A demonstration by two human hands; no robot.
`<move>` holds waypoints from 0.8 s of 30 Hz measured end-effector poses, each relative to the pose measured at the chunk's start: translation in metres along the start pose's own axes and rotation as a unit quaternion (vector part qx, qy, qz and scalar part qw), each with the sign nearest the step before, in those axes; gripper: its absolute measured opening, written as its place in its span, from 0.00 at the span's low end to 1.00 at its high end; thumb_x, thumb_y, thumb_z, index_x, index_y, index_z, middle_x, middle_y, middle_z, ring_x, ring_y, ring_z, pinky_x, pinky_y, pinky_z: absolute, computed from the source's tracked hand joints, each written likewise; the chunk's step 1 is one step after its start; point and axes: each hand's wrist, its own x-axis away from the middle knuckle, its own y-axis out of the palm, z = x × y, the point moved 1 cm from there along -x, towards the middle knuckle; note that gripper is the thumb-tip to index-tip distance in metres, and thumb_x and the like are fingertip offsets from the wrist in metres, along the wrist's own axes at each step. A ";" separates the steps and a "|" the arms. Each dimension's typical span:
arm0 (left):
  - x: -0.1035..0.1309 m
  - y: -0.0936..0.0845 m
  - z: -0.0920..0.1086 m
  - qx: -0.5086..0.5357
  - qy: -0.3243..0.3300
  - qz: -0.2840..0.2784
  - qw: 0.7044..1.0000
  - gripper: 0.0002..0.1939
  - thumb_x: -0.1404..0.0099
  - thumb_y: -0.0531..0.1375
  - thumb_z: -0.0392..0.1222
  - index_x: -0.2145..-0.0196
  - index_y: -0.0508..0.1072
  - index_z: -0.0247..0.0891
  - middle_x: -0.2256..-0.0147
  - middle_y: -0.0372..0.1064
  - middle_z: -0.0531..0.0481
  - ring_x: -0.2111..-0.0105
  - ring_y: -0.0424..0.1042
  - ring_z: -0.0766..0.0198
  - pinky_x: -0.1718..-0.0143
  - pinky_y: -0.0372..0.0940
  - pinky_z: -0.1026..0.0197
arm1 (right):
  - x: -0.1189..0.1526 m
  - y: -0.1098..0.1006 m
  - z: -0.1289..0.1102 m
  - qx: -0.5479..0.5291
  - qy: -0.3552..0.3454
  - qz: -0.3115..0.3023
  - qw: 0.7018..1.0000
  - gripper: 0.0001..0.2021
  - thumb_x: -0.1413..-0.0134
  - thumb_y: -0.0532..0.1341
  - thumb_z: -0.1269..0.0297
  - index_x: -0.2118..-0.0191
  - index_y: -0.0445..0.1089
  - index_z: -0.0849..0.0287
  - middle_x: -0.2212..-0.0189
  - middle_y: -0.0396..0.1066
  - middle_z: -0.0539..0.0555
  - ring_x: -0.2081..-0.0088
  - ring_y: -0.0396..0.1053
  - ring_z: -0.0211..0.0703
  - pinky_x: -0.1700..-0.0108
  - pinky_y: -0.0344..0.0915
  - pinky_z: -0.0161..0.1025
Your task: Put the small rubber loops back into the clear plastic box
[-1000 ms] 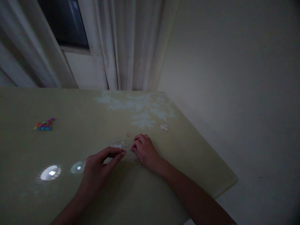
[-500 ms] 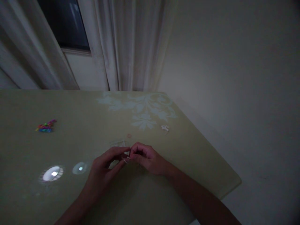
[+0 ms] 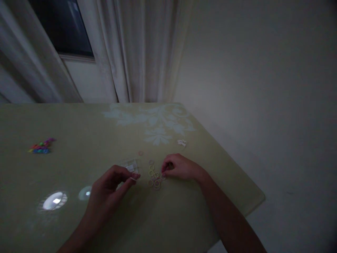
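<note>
In dim light, a small heap of pale loom bands [image 3: 154,176] lies on the yellowish table [image 3: 86,126]. My right hand [image 3: 179,167] rests just right of the heap, fingers curled, fingertips touching its edge. My left hand [image 3: 112,186] hovers left of the heap with thumb and forefinger pinched on something tiny; what it is I cannot make out. A small clear plastic piece [image 3: 131,164] lies just beyond my left fingertips.
A colourful band chain [image 3: 40,146] lies at the far left. A single pinkish band [image 3: 140,153] and a small white clip [image 3: 182,142] lie farther back. The table's right edge [image 3: 237,168] runs close to my right arm. Curtains [image 3: 137,49] hang behind.
My hands were pinched together half a second ago; they have parted. The right hand moved right and down to the table, uncovering the heap of bands. The view shifted slightly.
</note>
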 end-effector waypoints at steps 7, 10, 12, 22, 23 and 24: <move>-0.001 0.000 -0.002 -0.051 0.032 -0.032 0.998 0.06 0.36 0.68 0.47 0.66 0.84 0.45 0.68 0.84 0.50 0.69 0.84 0.59 0.67 0.77 0.63 | 0.007 0.010 -0.011 0.120 -0.001 0.022 0.992 0.05 0.55 0.69 0.75 0.73 0.76 0.59 0.77 0.71 0.48 0.74 0.64 0.36 0.71 0.55 0.34; 0.000 0.002 -0.005 -0.033 0.015 -0.040 0.999 0.10 0.34 0.67 0.47 0.58 0.84 0.44 0.64 0.86 0.48 0.65 0.85 0.56 0.62 0.79 0.59 | 0.006 0.008 -0.014 0.102 -0.039 0.062 0.992 0.04 0.54 0.69 0.74 0.70 0.76 0.59 0.72 0.71 0.49 0.70 0.65 0.38 0.67 0.58 0.35; 0.001 0.003 -0.007 -0.029 0.017 -0.063 0.997 0.10 0.32 0.64 0.46 0.58 0.85 0.45 0.63 0.86 0.48 0.63 0.86 0.56 0.60 0.79 0.58 | 0.003 0.012 -0.019 0.020 -0.076 0.093 0.993 0.03 0.50 0.69 0.73 0.68 0.76 0.60 0.69 0.70 0.49 0.68 0.65 0.37 0.64 0.59 0.35; 0.003 0.007 -0.002 -0.022 -0.010 -0.086 0.996 0.07 0.38 0.70 0.45 0.73 0.83 0.43 0.74 0.81 0.53 0.74 0.80 0.62 0.71 0.71 0.66 | -0.004 0.065 -0.039 -0.304 -0.061 0.062 0.949 0.10 0.49 0.72 0.61 0.69 0.73 0.61 0.74 0.64 0.46 0.72 0.58 0.34 0.70 0.54 0.33; 0.003 0.008 -0.001 -0.011 -0.013 -0.094 0.995 0.06 0.38 0.69 0.45 0.71 0.83 0.43 0.73 0.82 0.52 0.72 0.80 0.61 0.70 0.72 0.65 | -0.005 0.065 -0.038 -0.317 -0.056 0.056 0.945 0.12 0.50 0.73 0.60 0.69 0.73 0.61 0.74 0.64 0.46 0.72 0.58 0.34 0.69 0.55 0.34; 0.003 0.008 -0.002 0.002 -0.016 -0.104 0.994 0.06 0.36 0.69 0.46 0.69 0.84 0.43 0.71 0.83 0.51 0.70 0.81 0.60 0.68 0.73 0.65 | -0.005 0.065 -0.037 -0.330 -0.051 0.050 0.941 0.14 0.50 0.74 0.58 0.68 0.73 0.61 0.74 0.65 0.46 0.72 0.59 0.34 0.69 0.55 0.34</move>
